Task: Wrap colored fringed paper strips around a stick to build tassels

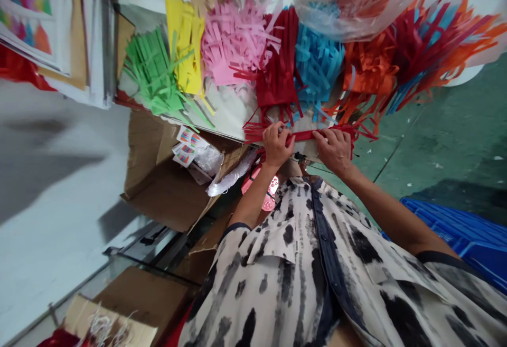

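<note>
Left hand (277, 143) and right hand (335, 151) both clenched on a flat red paper strip (303, 136), held horizontally between them, right at the edge of thin, shaggy cut-paper fringes (237, 40) in green, yellow, pink, red, blue, orange. Crinkled clear plastic bag (356, 3) on top; creased cardboard box (166, 178) beside left hand.

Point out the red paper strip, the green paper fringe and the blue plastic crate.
Red paper strip (303, 136): head view, middle stretch.
Green paper fringe (152, 72): head view, cut strips.
Blue plastic crate (455, 236): head view, latticed side.
</note>
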Demonstrator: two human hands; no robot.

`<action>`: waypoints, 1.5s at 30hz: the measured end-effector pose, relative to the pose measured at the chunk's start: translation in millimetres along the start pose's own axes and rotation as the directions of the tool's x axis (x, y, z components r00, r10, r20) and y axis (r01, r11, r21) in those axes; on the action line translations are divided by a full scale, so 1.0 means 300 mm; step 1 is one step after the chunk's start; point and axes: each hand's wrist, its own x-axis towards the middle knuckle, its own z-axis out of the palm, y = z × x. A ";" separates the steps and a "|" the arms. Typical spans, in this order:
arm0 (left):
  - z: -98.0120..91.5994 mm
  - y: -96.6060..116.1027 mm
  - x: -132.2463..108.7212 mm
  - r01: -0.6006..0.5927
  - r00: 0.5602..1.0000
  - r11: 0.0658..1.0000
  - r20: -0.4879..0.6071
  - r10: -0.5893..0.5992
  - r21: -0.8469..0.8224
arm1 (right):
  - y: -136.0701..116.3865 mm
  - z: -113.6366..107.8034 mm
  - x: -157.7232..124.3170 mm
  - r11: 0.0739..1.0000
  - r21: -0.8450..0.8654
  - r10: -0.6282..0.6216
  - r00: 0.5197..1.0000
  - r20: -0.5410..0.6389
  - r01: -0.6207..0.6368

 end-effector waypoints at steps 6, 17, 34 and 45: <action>0.035 0.082 -0.062 -0.327 0.927 0.945 0.197 0.320 0.006 | -0.013 0.013 -0.011 1.000 -0.019 0.002 0.999 0.040 -0.001; 0.029 0.094 -0.093 -0.376 0.884 0.925 0.314 0.345 0.043 | 0.154 -0.044 -0.107 1.000 -0.002 0.019 0.996 -0.084 -0.019; -0.121 -0.044 -0.062 -0.156 0.986 0.987 0.071 0.154 0.036 | 0.116 -0.019 0.037 0.980 0.012 -0.199 0.973 0.116 0.199; 0.090 0.077 -0.002 -0.294 0.948 0.955 0.140 0.285 0.042 | 0.057 -0.052 0.084 0.990 0.022 -0.143 0.986 0.089 0.141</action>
